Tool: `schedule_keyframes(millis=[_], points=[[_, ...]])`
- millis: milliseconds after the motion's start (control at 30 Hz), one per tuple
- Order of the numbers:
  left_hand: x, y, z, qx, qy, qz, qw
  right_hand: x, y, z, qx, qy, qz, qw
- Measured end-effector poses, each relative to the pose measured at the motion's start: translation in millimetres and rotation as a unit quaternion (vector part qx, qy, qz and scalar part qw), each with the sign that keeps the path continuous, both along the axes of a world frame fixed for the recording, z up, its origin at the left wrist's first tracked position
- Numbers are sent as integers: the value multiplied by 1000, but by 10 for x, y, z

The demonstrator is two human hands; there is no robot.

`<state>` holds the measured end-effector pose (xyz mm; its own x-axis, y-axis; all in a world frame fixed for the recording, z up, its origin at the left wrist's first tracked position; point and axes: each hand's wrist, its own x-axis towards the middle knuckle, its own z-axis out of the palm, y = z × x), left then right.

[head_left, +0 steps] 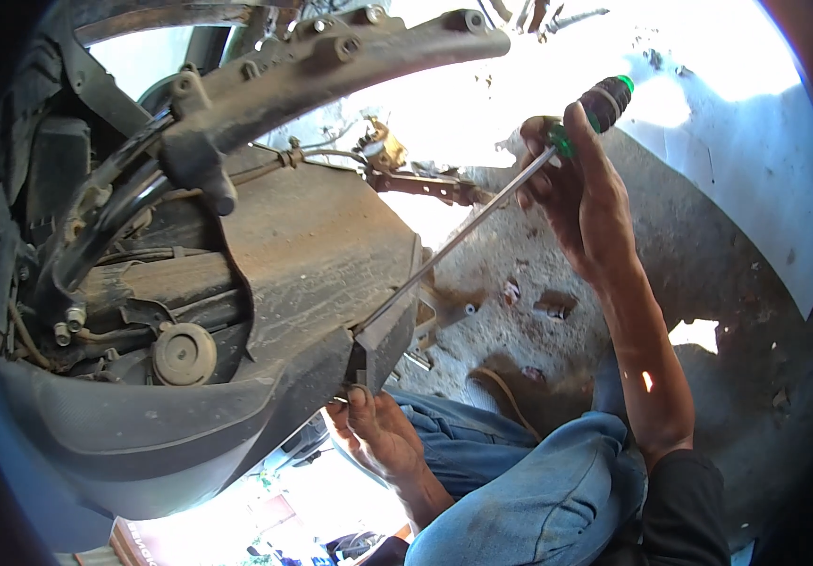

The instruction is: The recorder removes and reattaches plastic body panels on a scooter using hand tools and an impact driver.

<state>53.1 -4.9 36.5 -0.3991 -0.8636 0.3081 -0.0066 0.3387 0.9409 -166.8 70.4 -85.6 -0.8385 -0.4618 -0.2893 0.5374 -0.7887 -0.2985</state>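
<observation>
My right hand [587, 193] grips a long screwdriver [474, 222] near the green and black handle, its steel shaft slanting down-left to a dark slot at the edge of a dusty black plastic panel [307, 231]. Just below that tip, my left hand [378, 434] has its fingers closed on a small dark piece [360, 366] at the panel's lower edge; I cannot tell whether it is a tab or loose. The panel belongs to a partly stripped vehicle front with a metal tube frame [378, 57], cables and a round disc-shaped part [184, 354].
Below the vehicle lies stained concrete ground [538, 330] with small metal bits and debris. A pale sheet [737, 170] lies at the right in bright light, with hardware on it. My bent knee in blue jeans [529, 500] and a shoe [491, 396] are beside the panel.
</observation>
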Motion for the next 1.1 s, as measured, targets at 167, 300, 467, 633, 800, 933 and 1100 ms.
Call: schedule_keyframes(millis=[167,300,467,633,800,933,1100], points=[[35,-2,22,48,36,-16,998,134,-13,104,40,80,163,983],[49,-7,35,62,27,8,998,245,-119,206,16,88,200,976],[9,4,59,62,25,13,998,231,-79,185,-29,17,196,980],[3,-7,27,48,10,50,998,265,-73,132,-75,92,239,964],[33,-24,26,50,26,-29,998,317,-97,147,-5,122,240,963],[44,-17,27,45,21,-1,999,342,-91,158,-63,78,198,975],[57,-12,20,41,21,7,999,346,-110,100,-10,183,245,952]])
